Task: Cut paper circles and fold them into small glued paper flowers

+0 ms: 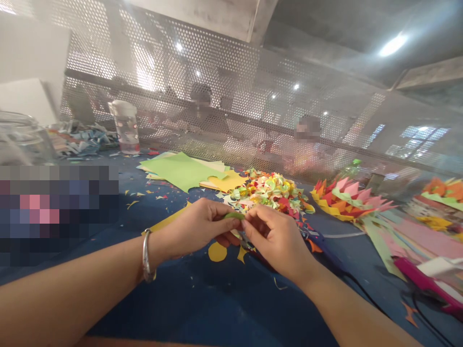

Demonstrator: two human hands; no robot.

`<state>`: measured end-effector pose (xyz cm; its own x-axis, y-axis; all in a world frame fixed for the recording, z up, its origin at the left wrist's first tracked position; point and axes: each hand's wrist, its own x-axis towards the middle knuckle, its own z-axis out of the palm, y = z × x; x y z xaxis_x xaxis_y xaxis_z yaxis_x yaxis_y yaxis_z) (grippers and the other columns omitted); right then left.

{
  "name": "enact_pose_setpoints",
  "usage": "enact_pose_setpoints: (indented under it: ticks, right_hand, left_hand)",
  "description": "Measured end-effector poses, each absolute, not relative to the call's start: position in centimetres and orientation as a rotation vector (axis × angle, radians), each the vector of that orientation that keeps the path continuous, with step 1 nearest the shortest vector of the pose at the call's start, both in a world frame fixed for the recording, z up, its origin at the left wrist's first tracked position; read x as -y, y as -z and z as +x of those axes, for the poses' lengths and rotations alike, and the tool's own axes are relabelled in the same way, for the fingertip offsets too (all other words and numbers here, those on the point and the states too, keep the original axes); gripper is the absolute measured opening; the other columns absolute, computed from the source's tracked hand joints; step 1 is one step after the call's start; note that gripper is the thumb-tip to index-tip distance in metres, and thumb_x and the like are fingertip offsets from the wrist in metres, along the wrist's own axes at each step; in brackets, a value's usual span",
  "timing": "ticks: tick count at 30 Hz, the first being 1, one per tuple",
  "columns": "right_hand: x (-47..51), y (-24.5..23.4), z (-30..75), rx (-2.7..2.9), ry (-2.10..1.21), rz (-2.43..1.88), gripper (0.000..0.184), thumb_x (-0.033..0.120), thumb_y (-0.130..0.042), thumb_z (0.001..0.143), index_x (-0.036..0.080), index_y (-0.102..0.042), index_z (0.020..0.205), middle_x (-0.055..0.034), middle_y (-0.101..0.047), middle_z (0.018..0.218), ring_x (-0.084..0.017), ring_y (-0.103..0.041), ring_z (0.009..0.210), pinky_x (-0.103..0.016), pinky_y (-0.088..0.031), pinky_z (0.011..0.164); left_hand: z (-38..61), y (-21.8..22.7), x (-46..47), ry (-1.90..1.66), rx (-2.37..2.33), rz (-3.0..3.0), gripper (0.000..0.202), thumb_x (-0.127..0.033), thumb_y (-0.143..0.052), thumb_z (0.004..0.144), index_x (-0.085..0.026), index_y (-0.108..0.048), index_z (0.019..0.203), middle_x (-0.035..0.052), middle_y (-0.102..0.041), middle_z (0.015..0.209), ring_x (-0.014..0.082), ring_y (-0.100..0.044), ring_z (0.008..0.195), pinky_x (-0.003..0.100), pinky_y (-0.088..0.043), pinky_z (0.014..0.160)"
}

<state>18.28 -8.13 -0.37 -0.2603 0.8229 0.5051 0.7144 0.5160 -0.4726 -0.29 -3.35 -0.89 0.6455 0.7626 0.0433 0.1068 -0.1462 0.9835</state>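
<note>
Over the dark blue table (159, 308), my left hand (197, 225) pinches a small green paper piece (234, 216) between thumb and fingers. At its right edge my right hand (277, 236) closes thumb and finger on the same piece; the fingers hide part of it. Below the hands lies a yellow paper circle (217, 251) beside a yellow paper scrap (242, 254). A yellow paper strip (162, 224) is partly covered by my left hand. Just beyond the fingers rises a pile of colourful folded paper pieces (277, 190).
Green paper sheets (181, 171) lie behind the left hand. Spiky paper flowers (347, 197) stand on the right, near a magenta tool (427, 282) with a black cord. A lidded bottle (125, 127) and glass jar (25, 140) stand far left. Perforated screen (231, 72) behind; people beyond it.
</note>
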Motion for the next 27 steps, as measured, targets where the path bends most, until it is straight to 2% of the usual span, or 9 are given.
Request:
enact_pose_setpoints:
  ticks: [9, 16, 20, 27]
  right_hand:
    - [8.09, 0.27, 18.32, 2.037, -0.173, -1.257, 0.016, 0.024, -0.055, 0.088, 0.022, -0.051, 0.072, 0.0010, -0.054, 0.063, -0.013, -0.049, 0.055, -0.027, -0.040, 0.050]
    - [8.10, 0.44, 18.32, 2.032, -0.180, -1.268, 0.016, 0.025, -0.056, 0.088, 0.021, -0.055, 0.073, 0.0004, -0.056, 0.064, -0.014, -0.050, 0.055, -0.027, -0.041, 0.050]
    - [8.07, 0.60, 18.37, 1.990, -0.188, -1.277, 0.011, 0.027, -0.057, 0.088, 0.020, -0.058, 0.080, -0.0012, -0.059, 0.069, -0.015, -0.054, 0.058, -0.028, -0.045, 0.053]
    - [8.22, 0.42, 18.31, 2.009, -0.235, -1.241, 0.011, 0.026, -0.054, 0.090, 0.019, -0.059, 0.084, -0.0019, -0.059, 0.071, -0.015, -0.054, 0.060, -0.028, -0.046, 0.055]
  left_hand:
    - [-0.09, 0.86, 3.49, -0.711, -0.766, 1.694, 0.018, -0.034, -0.060, 0.085, -0.018, -0.065, 0.089, 0.0036, -0.075, 0.086, 0.0187, -0.075, 0.080, 0.025, -0.057, 0.067]
    - [-0.11, 0.97, 3.56, -0.745, -0.770, 1.733, 0.019, -0.037, -0.060, 0.086, -0.018, -0.063, 0.088, 0.0046, -0.076, 0.089, 0.0182, -0.075, 0.078, 0.025, -0.056, 0.064]
    - [-0.34, 1.06, 3.40, -0.725, -0.734, 1.685, 0.021, -0.039, -0.060, 0.087, -0.018, -0.061, 0.088, 0.0050, -0.076, 0.093, 0.0173, -0.075, 0.078, 0.024, -0.055, 0.064]
    - [-0.36, 1.35, 3.13, -0.693, -0.695, 1.621, 0.022, -0.040, -0.061, 0.087, -0.018, -0.061, 0.088, 0.0034, -0.076, 0.091, 0.0175, -0.075, 0.078, 0.025, -0.055, 0.065]
